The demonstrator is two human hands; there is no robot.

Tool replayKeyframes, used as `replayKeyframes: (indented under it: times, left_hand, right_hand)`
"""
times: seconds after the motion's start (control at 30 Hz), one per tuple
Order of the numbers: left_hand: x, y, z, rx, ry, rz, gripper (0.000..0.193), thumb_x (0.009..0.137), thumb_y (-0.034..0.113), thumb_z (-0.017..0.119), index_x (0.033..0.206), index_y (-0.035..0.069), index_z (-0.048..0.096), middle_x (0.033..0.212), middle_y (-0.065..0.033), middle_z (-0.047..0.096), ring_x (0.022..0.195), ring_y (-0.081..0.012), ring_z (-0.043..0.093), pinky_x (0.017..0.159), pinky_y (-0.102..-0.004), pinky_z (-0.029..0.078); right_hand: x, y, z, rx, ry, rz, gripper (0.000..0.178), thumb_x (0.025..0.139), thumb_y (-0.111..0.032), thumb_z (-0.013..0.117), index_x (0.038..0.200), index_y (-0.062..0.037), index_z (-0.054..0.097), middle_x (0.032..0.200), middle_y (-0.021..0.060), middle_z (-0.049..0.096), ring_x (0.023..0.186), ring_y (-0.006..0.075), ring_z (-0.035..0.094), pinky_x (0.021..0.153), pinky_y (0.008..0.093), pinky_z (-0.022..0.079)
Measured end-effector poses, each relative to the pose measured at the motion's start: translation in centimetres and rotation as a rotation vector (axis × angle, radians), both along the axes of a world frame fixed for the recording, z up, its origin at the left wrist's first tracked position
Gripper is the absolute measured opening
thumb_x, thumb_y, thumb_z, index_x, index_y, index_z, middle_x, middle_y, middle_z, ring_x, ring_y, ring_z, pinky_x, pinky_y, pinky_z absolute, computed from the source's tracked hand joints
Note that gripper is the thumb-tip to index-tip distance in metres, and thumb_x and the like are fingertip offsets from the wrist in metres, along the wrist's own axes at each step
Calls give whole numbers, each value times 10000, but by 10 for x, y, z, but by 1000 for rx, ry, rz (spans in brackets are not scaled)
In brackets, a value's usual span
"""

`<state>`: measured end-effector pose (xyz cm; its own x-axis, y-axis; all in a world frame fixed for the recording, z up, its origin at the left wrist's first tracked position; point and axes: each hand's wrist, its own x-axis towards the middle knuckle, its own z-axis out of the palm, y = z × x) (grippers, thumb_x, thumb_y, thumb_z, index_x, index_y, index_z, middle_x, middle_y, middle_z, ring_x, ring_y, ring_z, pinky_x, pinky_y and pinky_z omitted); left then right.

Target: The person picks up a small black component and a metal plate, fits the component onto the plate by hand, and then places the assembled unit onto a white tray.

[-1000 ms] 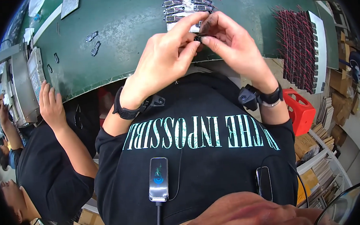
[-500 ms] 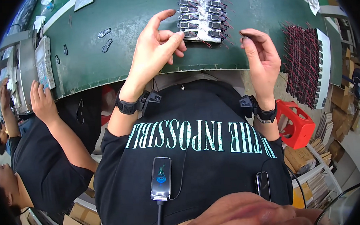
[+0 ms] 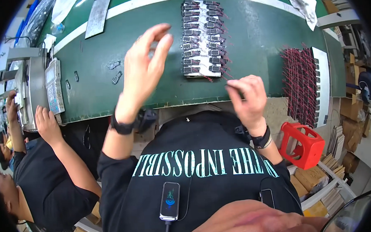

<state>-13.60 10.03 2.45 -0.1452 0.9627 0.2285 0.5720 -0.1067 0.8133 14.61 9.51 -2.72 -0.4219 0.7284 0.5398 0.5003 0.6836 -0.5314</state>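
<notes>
A white board (image 3: 205,73) lies on the green bench, bearing two columns of small black rectangular electronic modules (image 3: 191,69) with thin red wires. Left of it and apart from it, my left hand (image 3: 145,67) hovers over the bench. Its thumb and index finger are spread, with nothing visible between them. My right hand (image 3: 250,97) is near the board's lower right corner, at the bench's front edge. Its fingers are curled, and the thumb tip is close to the index tip. Motion blurs these tips, and anything between them is too small to make out.
Several loose small modules (image 3: 116,77) lie on the bench (image 3: 158,90) to the left. At right, a dense batch of red-wired modules (image 3: 300,87) rests on a white strip. A red plastic stool (image 3: 302,145) stands below. A co-worker's hand (image 3: 48,126) is beside a keypad device (image 3: 54,88).
My left hand has left the board's lower left module and moved left. My right hand has come leftward, closer to the board's lower right corner. The whole view has shifted, showing more of the bench's far side.
</notes>
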Motion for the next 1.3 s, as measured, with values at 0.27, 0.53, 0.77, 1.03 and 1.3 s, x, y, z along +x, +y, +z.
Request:
replayKeyframes:
  times: [0.27,0.53,0.77,1.03,1.3]
  left_hand:
    - [-26,135,-40,152,182,-259,513,1044,387,524,1366,-11,553,1328,-162,628,1239,-218,581,1053,-311,426]
    - [-23,148,-44,17,65,-269,532,1031,409,536,1355,-12,560,1265,-172,659,1176,-236,624,1019,-322,457]
    - [-40,147,-63,107,86,-206,492,1041,341,535,1394,-2,541,1340,-178,624,1250,-255,584,1062,-347,431]
    - [37,131,45,122,115,-444,345,1011,237,595,1232,-18,666,1131,-115,722,1043,-154,666,891,-265,500]
    - [241,176,67,115,450,-742,495,995,436,516,922,-9,720,851,-236,698,828,-365,699,771,-453,537]
  right_hand:
    - [-39,17,15,13,-121,-37,820,674,-147,885,1411,-138,526,1485,159,409,1402,388,354,1136,482,327]
    - [-29,26,6,-161,-48,-51,809,715,-190,862,1432,-101,497,1495,177,403,1413,389,358,1162,492,317]
    - [-20,14,24,-43,147,84,696,770,-215,811,1388,-67,527,1430,181,490,1321,365,481,1095,473,403]
    - [126,-59,66,533,66,-679,223,868,91,595,1071,5,634,1125,173,636,1039,313,637,919,396,523]
    - [163,-68,36,318,-53,-902,244,917,99,571,1111,18,695,1205,124,657,1163,265,627,987,382,495]
